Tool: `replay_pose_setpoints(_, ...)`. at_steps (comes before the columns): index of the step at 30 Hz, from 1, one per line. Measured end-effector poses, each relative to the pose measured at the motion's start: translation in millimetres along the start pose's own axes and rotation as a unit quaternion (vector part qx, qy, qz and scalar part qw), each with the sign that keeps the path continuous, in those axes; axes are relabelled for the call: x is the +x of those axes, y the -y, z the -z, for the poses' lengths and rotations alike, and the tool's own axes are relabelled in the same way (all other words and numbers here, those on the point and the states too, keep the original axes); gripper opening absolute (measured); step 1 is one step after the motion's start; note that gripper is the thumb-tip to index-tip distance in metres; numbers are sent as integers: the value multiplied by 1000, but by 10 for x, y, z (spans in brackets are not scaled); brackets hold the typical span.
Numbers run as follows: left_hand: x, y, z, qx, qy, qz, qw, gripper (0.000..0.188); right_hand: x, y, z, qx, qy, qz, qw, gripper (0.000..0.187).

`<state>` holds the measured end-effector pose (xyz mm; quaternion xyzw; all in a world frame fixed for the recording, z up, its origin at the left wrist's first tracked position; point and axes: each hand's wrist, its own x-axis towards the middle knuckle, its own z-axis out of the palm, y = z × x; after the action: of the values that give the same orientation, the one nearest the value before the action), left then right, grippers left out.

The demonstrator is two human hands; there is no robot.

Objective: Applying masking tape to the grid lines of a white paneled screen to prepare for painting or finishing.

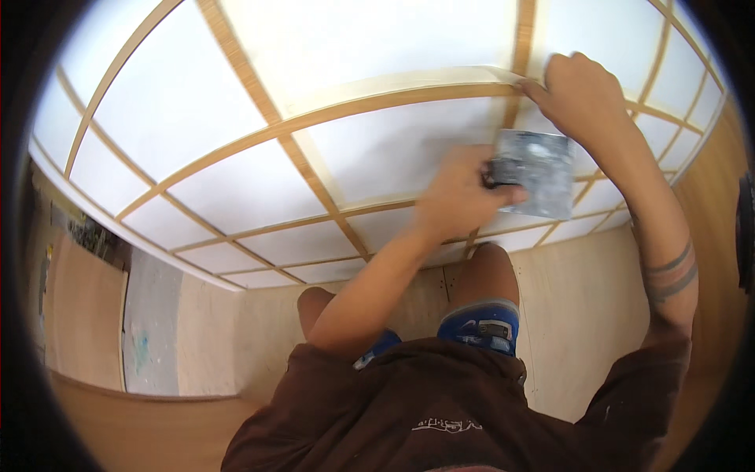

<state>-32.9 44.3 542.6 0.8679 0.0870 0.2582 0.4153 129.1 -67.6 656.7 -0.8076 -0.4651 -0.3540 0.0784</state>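
Note:
In front of me stands a panel of white sheets (377, 149) crossed by a lattice of wooden strips (338, 110). My right hand (586, 94) is closed at the upper right of it, thumb and fingers pinching the end of a pale tape strip (440, 76). That strip runs along the top edge of a horizontal wooden bar and lifts off it near my fingers. Lower down, my left hand (460, 189) grips a flat, square grey plate (539, 177) with a shiny, mottled face. Motion blurs this hand, and a dark part of the plate shows by its fingers.
Light plywood (574, 299) covers the floor under my legs. My knees, in blue shorts (480, 322), are close below the panel. A wooden board (86, 315) and a grey paint-stained strip (153, 330) lie at the left. A brown wooden surface (712, 204) borders the right.

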Motion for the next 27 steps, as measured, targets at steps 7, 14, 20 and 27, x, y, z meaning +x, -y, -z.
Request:
replay_pose_setpoints(7,-269,-77,732,-179,-163,-21,970,39,10,-49,70,29,53,-8,998,55)
replay_pose_setpoints(14,-140,-192,895,-263,-358,-112,889,27,-74,76,329,19,96,-37,995,38)
replay_pose_setpoints(20,-99,-125,778,-174,-463,-106,863,25,-167,84,203,-8,-32,2,999,35)
replay_pose_setpoints(27,70,-184,628,-176,-448,-172,859,26,-168,76,274,15,21,-7,1000,29)
